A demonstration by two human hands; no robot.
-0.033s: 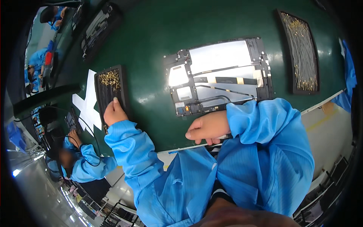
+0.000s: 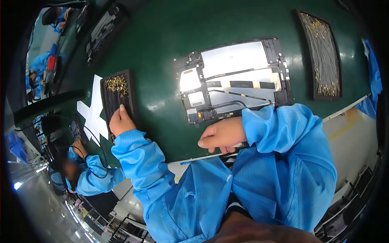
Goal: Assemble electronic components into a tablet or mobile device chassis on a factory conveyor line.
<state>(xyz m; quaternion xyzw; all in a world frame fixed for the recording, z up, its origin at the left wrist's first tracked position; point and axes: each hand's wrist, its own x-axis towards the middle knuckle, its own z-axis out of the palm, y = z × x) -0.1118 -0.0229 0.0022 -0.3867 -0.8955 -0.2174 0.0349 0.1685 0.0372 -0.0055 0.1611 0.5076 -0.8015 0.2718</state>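
My left hand (image 2: 121, 122) rests over the near part of a black tray (image 2: 132, 87). Thin black cables with gold-coloured ends (image 2: 116, 85) lie in that tray. Thumb and fingers are closed together there, and anything between them is hidden against the dark tray. My right hand (image 2: 223, 135) is by the table's near edge, its fingers curled inward; a small pale piece shows under the wrist, too little of it to name. Just beyond that hand lies an opened flat electronic device (image 2: 237, 58) with silvery panels, a black frame and dark cables across it.
At the far right stands a black tray of grey cables (image 2: 324, 56) with gold-coloured ends. White paper pieces (image 2: 95, 109) lie left of the near tray. Another dark tray with parts (image 2: 106, 30) is at the far left. A co-worker in blue (image 2: 95, 174) sits on my left.
My left hand has shifted very slightly to the left over the tray. The right hand keeps nearly the same place and curl.
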